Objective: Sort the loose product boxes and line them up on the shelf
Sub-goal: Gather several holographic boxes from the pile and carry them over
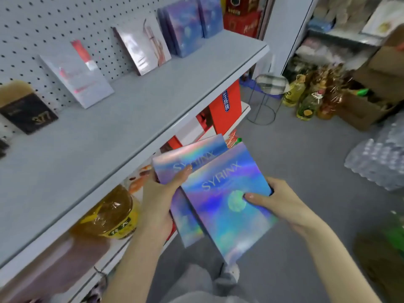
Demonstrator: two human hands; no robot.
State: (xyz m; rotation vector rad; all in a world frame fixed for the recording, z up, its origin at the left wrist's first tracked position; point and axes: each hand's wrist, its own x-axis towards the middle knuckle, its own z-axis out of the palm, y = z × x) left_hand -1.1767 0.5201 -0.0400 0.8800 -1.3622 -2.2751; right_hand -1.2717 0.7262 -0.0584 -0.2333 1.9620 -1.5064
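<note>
Head view: the left hand (161, 193) gripped the rear box (192, 156), thumb pressed on its face, and the right hand (282, 200) held the front box (227, 204), thumb on top and fingers underneath. Both holographic boxes overlapped in the air, just off the shelf (131, 110) edge and below its level. On the shelf, matching boxes (185, 29) stood at the far end, two white boxes (76, 77) leaned on the pegboard (43, 29), well apart, and a black box (28, 112) sat nearest. I judged the sorting partly done: the two held boxes were not yet placed, probably belonging beside their matches, and the spacing needed tightening.
</note>
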